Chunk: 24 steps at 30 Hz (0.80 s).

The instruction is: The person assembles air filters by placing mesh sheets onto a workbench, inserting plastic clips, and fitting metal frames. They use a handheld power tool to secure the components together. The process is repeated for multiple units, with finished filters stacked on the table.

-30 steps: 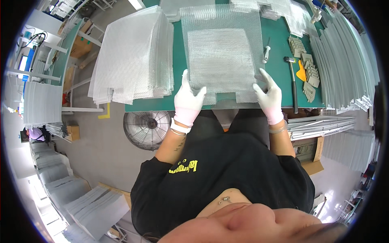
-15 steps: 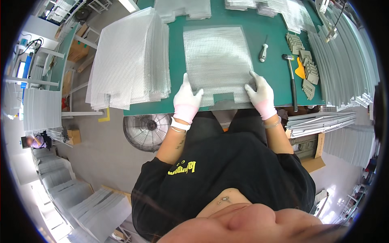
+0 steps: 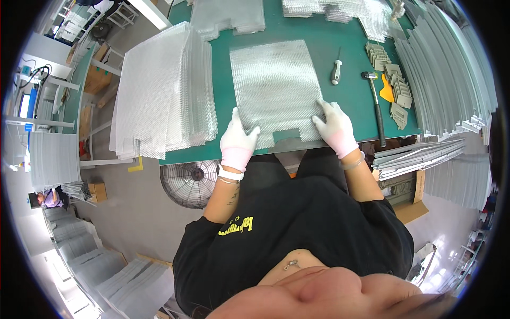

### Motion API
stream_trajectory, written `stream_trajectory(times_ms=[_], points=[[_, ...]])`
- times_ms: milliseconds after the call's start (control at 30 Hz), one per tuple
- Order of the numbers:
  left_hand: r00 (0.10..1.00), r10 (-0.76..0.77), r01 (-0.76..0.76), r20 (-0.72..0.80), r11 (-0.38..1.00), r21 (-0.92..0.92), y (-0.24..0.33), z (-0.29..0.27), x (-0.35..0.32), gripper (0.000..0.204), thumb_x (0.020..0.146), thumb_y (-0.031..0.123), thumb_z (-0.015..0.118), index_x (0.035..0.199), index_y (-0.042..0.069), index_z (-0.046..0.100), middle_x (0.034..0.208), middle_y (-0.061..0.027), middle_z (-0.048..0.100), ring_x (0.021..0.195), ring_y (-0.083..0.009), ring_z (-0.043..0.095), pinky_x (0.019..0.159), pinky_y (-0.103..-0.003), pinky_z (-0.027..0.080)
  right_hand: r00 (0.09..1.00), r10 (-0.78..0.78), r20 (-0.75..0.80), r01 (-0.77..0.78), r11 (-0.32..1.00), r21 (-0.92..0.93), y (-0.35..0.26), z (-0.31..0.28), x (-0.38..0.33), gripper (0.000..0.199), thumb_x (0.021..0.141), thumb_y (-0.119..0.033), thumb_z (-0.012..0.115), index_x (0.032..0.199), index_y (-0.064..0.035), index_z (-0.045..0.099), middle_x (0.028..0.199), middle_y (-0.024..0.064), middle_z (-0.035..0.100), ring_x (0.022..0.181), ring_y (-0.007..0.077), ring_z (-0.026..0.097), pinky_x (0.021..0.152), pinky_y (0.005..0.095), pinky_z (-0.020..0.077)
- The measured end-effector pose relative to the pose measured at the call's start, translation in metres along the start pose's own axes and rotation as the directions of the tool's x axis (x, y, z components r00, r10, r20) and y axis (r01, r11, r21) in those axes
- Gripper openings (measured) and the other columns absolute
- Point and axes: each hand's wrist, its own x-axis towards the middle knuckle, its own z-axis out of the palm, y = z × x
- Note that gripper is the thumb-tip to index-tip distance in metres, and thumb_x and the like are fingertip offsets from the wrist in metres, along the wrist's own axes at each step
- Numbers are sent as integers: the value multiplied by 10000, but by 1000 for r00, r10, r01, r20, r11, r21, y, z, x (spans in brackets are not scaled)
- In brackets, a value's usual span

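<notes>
Both gloved hands press flat, fingers spread, on the near corners of a mesh sheet (image 3: 273, 90) lying on the green table (image 3: 350, 48): left hand (image 3: 239, 139), right hand (image 3: 334, 126). Neither grasps it. A mesh stack (image 3: 164, 90) lies left, a hammer (image 3: 374, 103) right.

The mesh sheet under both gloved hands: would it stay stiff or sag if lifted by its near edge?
The mesh sheet looks thin and see-through, so probably light and likely to flex. Left hand and right hand press its near corners; it may slide on the smooth green table.

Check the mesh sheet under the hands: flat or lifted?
Flat: the mesh sheet lies spread on the green mat, both gloved hands pressing its near edge.
</notes>
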Motion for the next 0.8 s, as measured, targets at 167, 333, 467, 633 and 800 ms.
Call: stream_trajectory(times_ms=[167, 333, 467, 633, 800], points=[[993, -95, 81, 64, 977, 196, 16, -22, 7, 893, 793, 408, 767, 1483, 2, 370, 1226, -183, 547, 1055, -376, 620, 883, -419, 534, 997, -33, 76, 41, 994, -106, 1, -31, 18, 369, 844, -300, 697, 1159, -108, 688, 1002, 170, 639, 912, 366, 653, 823, 431, 533], [949, 316, -314, 9, 939, 142, -13, -3, 11, 639, 818, 361, 718, 1389, 125, 554, 1517, -151, 418, 1380, -432, 368, 1167, -578, 224, 997, -17, -75, 17, 1000, 0, 76, -77, 132, 399, 871, -382, 595, 1063, -59, 729, 1059, 201, 708, 1014, 363, 669, 917, 412, 517], [933, 360, -353, -5, 917, 184, -12, 5, 22, 611, 840, 385, 686, 1382, 131, 562, 1502, -138, 445, 1390, -430, 360, 1185, -557, 208, 878, 352, -325, -403, 909, -105, 196, -95, 253, 508, 857, -465, 586, 1158, -72, 700, 1175, 208, 687, 1089, 376, 660, 980, 434, 498], [954, 299, -296, 14, 935, 196, -4, -4, 17, 605, 835, 362, 685, 1380, 129, 563, 1507, -134, 443, 1401, -433, 348, 1194, -553, 198, 808, 516, -285, -578, 789, -211, 206, -97, 305, 763, 800, -617, 644, 1311, -51, 612, 1278, 220, 642, 1205, 363, 612, 1023, 438, 483], [958, 287, -283, 6, 939, 193, 0, -2, 20, 576, 817, 371, 693, 1331, 126, 606, 1489, -127, 464, 1398, -410, 366, 1199, -541, 192, 800, 527, -288, -593, 767, -244, 237, -101, 329, 712, 790, -608, 660, 1228, -46, 661, 1237, 235, 655, 1206, 355, 611, 1030, 435, 473]])
